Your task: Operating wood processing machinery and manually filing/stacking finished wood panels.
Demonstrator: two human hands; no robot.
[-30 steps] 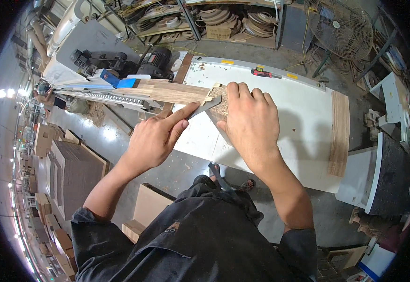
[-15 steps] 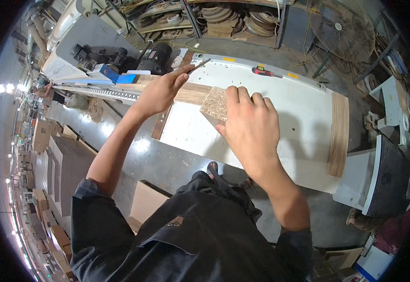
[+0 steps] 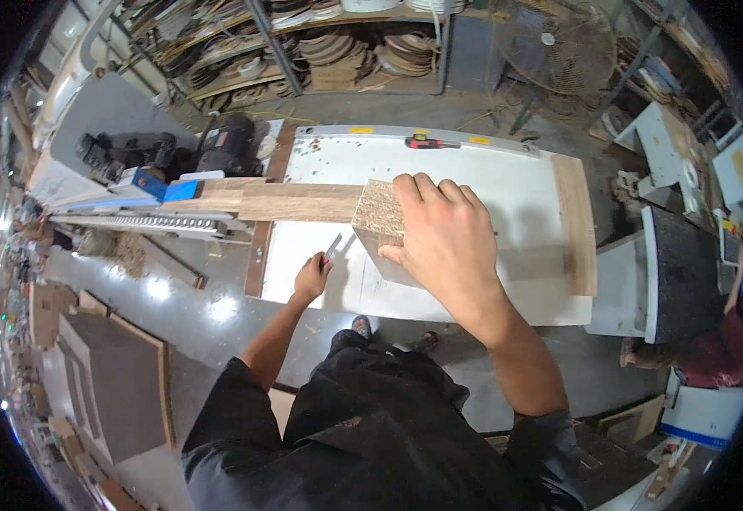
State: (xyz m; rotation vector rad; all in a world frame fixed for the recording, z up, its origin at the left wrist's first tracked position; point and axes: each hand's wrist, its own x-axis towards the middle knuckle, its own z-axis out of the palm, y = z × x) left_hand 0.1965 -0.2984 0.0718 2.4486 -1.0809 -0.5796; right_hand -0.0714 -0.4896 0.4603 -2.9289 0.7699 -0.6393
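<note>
In my left hand [image 3: 310, 277], near the front left edge of the white worktop [image 3: 289, 255], is a thin flat-bladed tool [image 3: 334, 244] with a reddish and dark grip; its exact kind is hard to make out. My right hand [image 3: 452, 247] is clamped over a stack of wood-grain chipboard strips [image 3: 377, 207], thumb on the near side and fingers over the far one. The rough, raw chipboard ends of the stack face left. Behind it, a long wood-grain strip [image 3: 303, 202] runs left off the worktop onto the machine's rail.
An aluminium level [image 3: 473, 141] lies along the worktop's far edge, a red-and-black hand tool [image 3: 422, 143] against it. Another wood-grain strip [image 3: 571, 226] lies at the right end. Motors [image 3: 226, 145] stand on the machine at left, a large fan [image 3: 554, 60] behind. Someone in maroon [image 3: 716, 358] is at far right.
My left hand has drawn back from the far side toward my body, taking the bladed tool along. My right hand still grips the chipboard stack. The view has shifted to the right.
</note>
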